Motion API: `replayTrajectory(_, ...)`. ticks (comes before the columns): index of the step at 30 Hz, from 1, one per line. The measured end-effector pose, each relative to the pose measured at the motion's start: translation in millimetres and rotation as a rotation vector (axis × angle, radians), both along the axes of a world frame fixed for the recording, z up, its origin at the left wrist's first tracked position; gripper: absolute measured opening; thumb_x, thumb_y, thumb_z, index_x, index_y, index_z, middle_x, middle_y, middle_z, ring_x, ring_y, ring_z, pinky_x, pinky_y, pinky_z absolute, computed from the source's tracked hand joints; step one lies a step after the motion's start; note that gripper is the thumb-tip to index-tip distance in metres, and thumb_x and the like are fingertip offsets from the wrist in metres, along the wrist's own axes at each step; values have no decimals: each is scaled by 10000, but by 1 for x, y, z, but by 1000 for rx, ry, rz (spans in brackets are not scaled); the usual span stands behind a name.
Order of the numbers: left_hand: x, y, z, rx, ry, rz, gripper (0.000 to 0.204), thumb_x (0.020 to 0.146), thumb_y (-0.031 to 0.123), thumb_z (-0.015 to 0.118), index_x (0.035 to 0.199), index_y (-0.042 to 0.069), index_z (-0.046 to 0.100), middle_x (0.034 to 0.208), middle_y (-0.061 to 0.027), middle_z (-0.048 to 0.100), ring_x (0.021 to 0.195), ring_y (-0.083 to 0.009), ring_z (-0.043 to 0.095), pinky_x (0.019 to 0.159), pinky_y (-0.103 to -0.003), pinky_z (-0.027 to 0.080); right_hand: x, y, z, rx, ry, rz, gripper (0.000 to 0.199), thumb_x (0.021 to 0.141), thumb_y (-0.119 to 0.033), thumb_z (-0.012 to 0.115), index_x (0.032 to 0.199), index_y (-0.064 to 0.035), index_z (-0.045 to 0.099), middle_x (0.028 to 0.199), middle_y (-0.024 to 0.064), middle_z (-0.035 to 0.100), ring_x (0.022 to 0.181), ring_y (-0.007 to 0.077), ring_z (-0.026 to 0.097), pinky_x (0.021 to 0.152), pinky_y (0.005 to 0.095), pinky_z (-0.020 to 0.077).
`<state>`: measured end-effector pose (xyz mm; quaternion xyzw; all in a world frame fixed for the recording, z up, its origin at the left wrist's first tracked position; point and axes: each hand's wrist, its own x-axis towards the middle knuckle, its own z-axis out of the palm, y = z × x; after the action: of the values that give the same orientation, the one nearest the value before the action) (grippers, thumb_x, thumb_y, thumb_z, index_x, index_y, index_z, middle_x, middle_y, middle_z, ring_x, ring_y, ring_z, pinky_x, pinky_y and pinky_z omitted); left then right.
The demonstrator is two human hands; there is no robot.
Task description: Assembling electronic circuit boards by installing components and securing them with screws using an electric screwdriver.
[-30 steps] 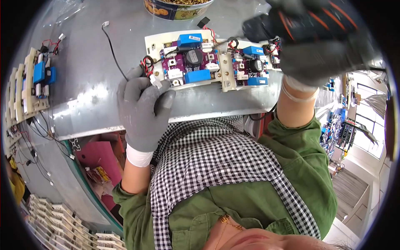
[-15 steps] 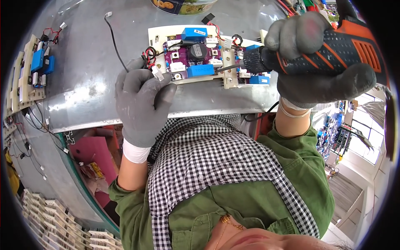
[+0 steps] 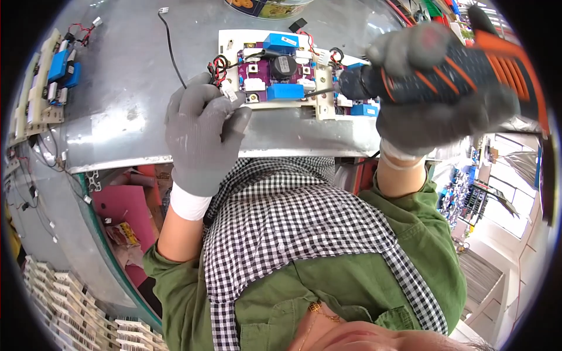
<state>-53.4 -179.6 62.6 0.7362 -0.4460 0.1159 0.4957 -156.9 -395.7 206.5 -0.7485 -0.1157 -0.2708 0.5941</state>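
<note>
A purple circuit board (image 3: 261,71) on a white base lies near the table's front edge, carrying blue blocks, white parts and a round black coil. My left hand (image 3: 202,131), in a grey glove, has its fingers curled at the board's left end, beside a white plug (image 3: 229,92) and red and black wires; the fingertips are partly hidden. My right hand (image 3: 433,111), also gloved, is wrapped round a black and orange power drill (image 3: 456,73), slightly blurred. Its long bit (image 3: 319,92) points left, reaching the lower right of the board; where the tip touches is hard to tell.
Another board with blue blocks (image 3: 364,110) sits just right of the first, under the drill. More assemblies (image 3: 44,88) stand at the far left. A round printed tin (image 3: 272,8) is at the back. A loose black cable (image 3: 170,47) lies left of the board.
The whole view has shifted slightly. Relative to the board, my right hand and the drill have moved a little left. My left hand stays at the board's left end.
</note>
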Motion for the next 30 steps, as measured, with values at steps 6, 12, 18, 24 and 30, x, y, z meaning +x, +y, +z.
replayTrajectory(6,37,27,33,127,129,142,252,726,151,828,966,101,774,1035,-127,707,1022,-312,677,889,-439,538,22,25,28,15,-204,-541,608,979,-553,511,1208,9,478,782,55,566,625,195,531,685,394,497)
replayTrajectory(12,59,-43,54,691,-48,-309,861,605,370,885,1386,177,578,1372,-169,574,1344,-363,483,1110,-496,388,12,-16,28,254,-93,-288,586,976,-572,479,953,4,587,919,95,557,823,240,518,835,449,469)
replayTrajectory(18,49,7,34,404,-179,-33,735,580,389,903,1263,253,669,1227,-155,581,1146,-369,558,1000,-494,430,-11,-41,13,383,-75,-241,471,1000,-442,550,1116,10,613,990,120,647,815,243,618,825,457,557)
replayTrajectory(24,112,79,-3,577,-649,796,352,893,296,638,1240,250,673,1292,-120,536,1154,-324,532,948,-491,413,-24,-62,17,363,-116,-291,490,975,-421,597,1217,5,591,996,97,632,807,217,559,860,463,519)
replayTrajectory(30,166,103,-35,886,-572,936,419,894,322,644,1294,203,604,1453,-121,479,1360,-382,427,1070,-569,340,-34,-64,11,369,-18,-461,506,1000,-361,570,1340,11,538,1065,141,664,990,275,662,848,446,562)
